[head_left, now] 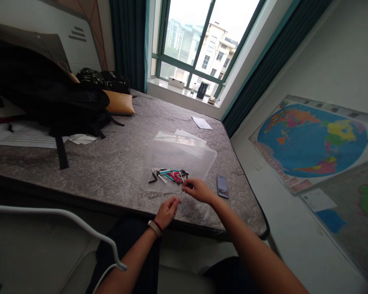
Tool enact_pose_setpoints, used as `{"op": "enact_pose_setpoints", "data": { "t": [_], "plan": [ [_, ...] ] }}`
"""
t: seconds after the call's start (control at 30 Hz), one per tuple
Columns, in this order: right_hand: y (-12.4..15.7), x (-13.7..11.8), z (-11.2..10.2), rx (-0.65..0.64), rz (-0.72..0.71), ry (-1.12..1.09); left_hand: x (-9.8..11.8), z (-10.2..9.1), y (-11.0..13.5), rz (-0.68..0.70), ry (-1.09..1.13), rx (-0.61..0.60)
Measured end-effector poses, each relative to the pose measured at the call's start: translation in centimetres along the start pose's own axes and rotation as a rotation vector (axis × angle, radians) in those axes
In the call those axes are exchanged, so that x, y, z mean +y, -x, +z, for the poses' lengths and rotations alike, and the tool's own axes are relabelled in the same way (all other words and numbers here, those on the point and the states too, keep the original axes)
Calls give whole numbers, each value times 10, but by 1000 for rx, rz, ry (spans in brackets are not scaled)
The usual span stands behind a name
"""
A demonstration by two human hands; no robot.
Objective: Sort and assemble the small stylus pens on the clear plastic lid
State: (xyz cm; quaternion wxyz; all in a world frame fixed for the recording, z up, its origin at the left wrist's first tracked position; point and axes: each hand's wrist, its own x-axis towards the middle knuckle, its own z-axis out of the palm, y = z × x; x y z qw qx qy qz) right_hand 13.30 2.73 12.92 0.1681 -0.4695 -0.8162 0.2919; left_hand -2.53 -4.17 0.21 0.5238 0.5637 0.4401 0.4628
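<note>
My left hand [168,210] and my right hand [196,190] are pinched together on a thin light-coloured stick-like piece [180,194] held between them, just above the near edge of the mattress [116,171]. Just beyond my hands lies a small heap of several short coloured pieces [169,175], red, teal, black and white, on a clear plastic bag [178,157]. A band sits on my left wrist.
A phone [222,186] lies right of my right hand. A black backpack [46,98] and papers [24,136] lie at far left, a tan pillow [119,104] behind, a white slip [201,123] farther back. A world map [313,139] covers the right wall. A white chair rail [64,220] curves at my left.
</note>
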Motion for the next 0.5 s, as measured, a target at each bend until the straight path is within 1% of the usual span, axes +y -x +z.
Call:
{"op": "enact_pose_setpoints", "data": {
  "t": [0.1, 0.2, 0.23, 0.27, 0.33, 0.37, 0.4, 0.43, 0.5],
  "plan": [
    [-12, 1, -7, 34, 54, -15, 1, 0, 0, -4, 8, 8],
    [-27, 8, -8, 62, 110, -18, 1, 0, -1, -11, 13, 33],
    [-32, 11, -8, 108, 125, -7, 1, 1, -1, -12, 17, 37],
    [-35, 13, -6, 181, 138, 11, 1, 1, -1, -12, 21, 38],
    [-40, 16, -1, 354, 149, 57, 0, 1, -1, -15, 28, 36],
    [-40, 17, 3, 414, 142, 75, 0, 1, -1, -17, 31, 34],
    [-39, 16, 7, 437, 126, 89, -1, 1, -2, -19, 33, 34],
    [-36, 15, 12, 416, 107, 97, -1, 1, -2, -20, 34, 36],
    [-28, 13, 22, 272, 102, 83, -2, 1, -2, -20, 34, 41]
  ]
}}
